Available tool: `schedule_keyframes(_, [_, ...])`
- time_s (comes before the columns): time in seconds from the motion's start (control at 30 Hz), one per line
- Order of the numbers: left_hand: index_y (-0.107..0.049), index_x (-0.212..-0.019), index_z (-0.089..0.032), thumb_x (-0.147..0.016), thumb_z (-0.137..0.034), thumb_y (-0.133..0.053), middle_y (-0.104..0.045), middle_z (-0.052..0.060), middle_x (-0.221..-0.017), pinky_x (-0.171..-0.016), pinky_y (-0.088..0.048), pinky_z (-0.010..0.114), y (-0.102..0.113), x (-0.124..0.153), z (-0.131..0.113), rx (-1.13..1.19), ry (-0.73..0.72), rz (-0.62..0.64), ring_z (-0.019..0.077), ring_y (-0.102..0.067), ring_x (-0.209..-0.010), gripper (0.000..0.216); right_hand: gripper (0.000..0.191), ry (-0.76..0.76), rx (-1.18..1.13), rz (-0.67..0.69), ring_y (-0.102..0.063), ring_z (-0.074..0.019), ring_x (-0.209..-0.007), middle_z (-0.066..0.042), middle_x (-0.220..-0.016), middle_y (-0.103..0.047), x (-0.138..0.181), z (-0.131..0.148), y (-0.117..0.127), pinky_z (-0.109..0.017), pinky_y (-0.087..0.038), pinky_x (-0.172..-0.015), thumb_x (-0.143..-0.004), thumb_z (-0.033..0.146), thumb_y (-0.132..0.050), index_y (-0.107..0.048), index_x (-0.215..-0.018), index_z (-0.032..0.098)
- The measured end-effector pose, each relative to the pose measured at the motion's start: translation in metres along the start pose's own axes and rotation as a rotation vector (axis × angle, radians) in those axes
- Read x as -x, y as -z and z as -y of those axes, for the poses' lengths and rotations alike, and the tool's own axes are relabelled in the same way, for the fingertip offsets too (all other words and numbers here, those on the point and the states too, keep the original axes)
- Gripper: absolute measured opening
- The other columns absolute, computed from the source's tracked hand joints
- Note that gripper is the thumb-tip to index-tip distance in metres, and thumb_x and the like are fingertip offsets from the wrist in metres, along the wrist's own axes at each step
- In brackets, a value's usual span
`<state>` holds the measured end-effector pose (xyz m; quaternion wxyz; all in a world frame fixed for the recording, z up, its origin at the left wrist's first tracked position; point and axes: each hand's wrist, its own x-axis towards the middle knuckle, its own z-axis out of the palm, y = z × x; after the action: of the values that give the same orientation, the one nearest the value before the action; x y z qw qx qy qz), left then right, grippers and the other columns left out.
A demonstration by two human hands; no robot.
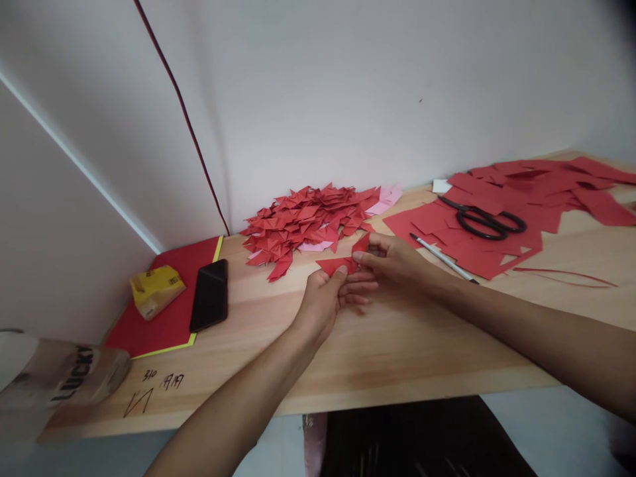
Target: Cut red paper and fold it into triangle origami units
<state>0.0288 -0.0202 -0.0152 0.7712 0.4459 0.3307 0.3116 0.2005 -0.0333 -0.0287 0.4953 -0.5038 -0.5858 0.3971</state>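
1. At the middle of the wooden table (348,358), just in front of the heap, a small red paper piece (336,265) is held low over the wood, partly folded to a point.
2. The left hand (322,298) pinches its near edge, thumb on top and fingers curled under. The right hand (392,262) is closed on its far corner with thumb and forefinger, so both hands grip the same piece.
3. Just behind it lies a pile of folded red pieces (308,222), with a few pink sheets (385,197) at its right edge.
4. To the right are flat red cut sheets (536,192), black scissors (484,220) lying on them, and a pen (444,258) close to the right wrist.
5. To the left, well apart, a black phone (209,295) and a yellow packet (156,288) rest on a red board (169,328).
6. Risks, as I judge them:
   - The piece is small and held only at its edges, so uneven pinching could skew a crease or tear the paper.
   - The right forearm passes over the pen and loose sheets, so a sweep of it could roll the pen or scatter them.
   - The pile sits so near that a slipped piece could get lost among the others.
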Motion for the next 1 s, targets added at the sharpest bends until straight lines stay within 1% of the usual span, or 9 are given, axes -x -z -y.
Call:
schedule_keyframes(0.07, [-0.066,-0.1,-0.005,-0.085,-0.028,-0.061,-0.073,0.019,-0.098,-0.058,-0.056,0.024,0.001,0.0,0.0,-0.027,-0.005,0.01,0.0216,-0.072,-0.08,0.027,0.026,-0.009,-0.008,0.006,-0.054,-0.0143,-0.065,-0.001,-0.075,-0.06,0.0,0.0,0.0,-0.028,-0.043,-0.059,-0.081,0.045,-0.063,-0.058,-0.08,0.019])
schedule_keyframes(0.13, [-0.066,-0.103,-0.006,-0.08,-0.029,-0.068,-0.073,0.018,-0.099,-0.058,-0.057,0.026,0.001,0.0,0.0,-0.066,-0.031,0.017,0.0231,-0.072,-0.082,0.033,0.026,-0.006,-0.011,0.01,-0.054,-0.0139,-0.063,0.0,-0.072,-0.059,0.0,0.001,0.0,-0.028,-0.042,-0.058,-0.08,0.045,-0.064,-0.058,-0.08,0.019])
schedule_keyframes(0.23, [-0.066,-0.1,-0.006,-0.075,-0.032,-0.072,-0.073,0.018,-0.096,-0.055,-0.056,0.026,0.002,-0.001,0.002,-0.124,-0.077,0.0,0.0245,-0.072,-0.079,0.036,0.026,0.0,-0.026,0.027,-0.054,-0.0135,-0.062,0.0,-0.07,-0.058,0.0,0.004,0.0,-0.028,-0.042,-0.058,-0.08,0.045,-0.064,-0.057,-0.078,0.02])
schedule_keyframes(0.37, [-0.066,-0.098,-0.007,-0.075,-0.032,-0.07,-0.073,0.018,-0.095,-0.051,-0.054,0.025,0.002,-0.002,0.005,-0.164,-0.095,-0.029,0.0253,-0.073,-0.077,0.034,0.025,0.01,-0.019,0.04,-0.055,-0.0138,-0.064,0.0,-0.071,-0.059,0.001,0.006,-0.001,-0.027,-0.043,-0.058,-0.081,0.043,-0.064,-0.057,-0.077,0.02])
schedule_keyframes(0.5, [-0.066,-0.098,-0.007,-0.076,-0.029,-0.067,-0.074,0.016,-0.091,-0.049,-0.052,0.023,0.0,-0.003,0.006,-0.169,-0.118,-0.042,0.0239,-0.073,-0.074,0.031,0.023,0.029,-0.005,0.034,-0.053,-0.013,-0.063,0.0,-0.069,-0.057,0.002,0.005,-0.002,-0.027,-0.041,-0.057,-0.082,0.041,-0.063,-0.057,-0.076,0.019])
schedule_keyframes(0.63, [-0.066,-0.098,-0.008,-0.077,-0.028,-0.064,-0.074,0.016,-0.089,-0.047,-0.052,0.024,-0.001,-0.002,0.007,-0.187,-0.119,-0.068,0.0235,-0.072,-0.071,0.029,0.022,-0.014,-0.07,0.04,-0.055,-0.0136,-0.065,0.0,-0.074,-0.06,0.002,0.004,-0.004,-0.027,-0.042,-0.059,-0.082,0.04,-0.064,-0.055,-0.082,0.02])
schedule_keyframes(0.73, [-0.066,-0.096,-0.009,-0.078,-0.028,-0.063,-0.074,0.014,-0.088,-0.046,-0.05,0.023,-0.002,-0.003,0.007,-0.221,-0.132,-0.091,0.0227,-0.072,-0.069,0.026,0.026,-0.045,-0.11,0.07,-0.057,-0.0143,-0.068,-0.001,-0.078,-0.062,0.0,0.005,-0.004,-0.028,-0.043,-0.061,-0.079,0.043,-0.067,-0.055,-0.086,0.021])
schedule_keyframes(0.87, [-0.067,-0.092,-0.01,-0.079,-0.025,-0.06,-0.074,0.012,-0.084,-0.045,-0.047,0.02,-0.001,-0.006,0.006,-0.299,-0.17,-0.137,0.0204,-0.072,-0.066,0.02,0.034,-0.077,-0.053,0.123,-0.053,-0.0124,-0.062,0.001,-0.069,-0.058,-0.001,0.009,-0.003,-0.026,-0.039,-0.056,-0.074,0.05,-0.07,-0.056,-0.078,0.019])
schedule_keyframes(1.0, [-0.069,-0.091,-0.01,-0.078,-0.027,-0.062,-0.075,0.013,-0.083,-0.045,-0.047,0.022,0.001,-0.008,0.004,-0.343,-0.153,-0.11,0.0205,-0.071,-0.064,0.022,0.036,-0.064,-0.071,0.129,-0.051,-0.0118,-0.059,0.002,-0.066,-0.056,0.001,0.012,-0.003,-0.026,-0.038,-0.055,-0.073,0.05,-0.071,-0.054,-0.073,0.019])
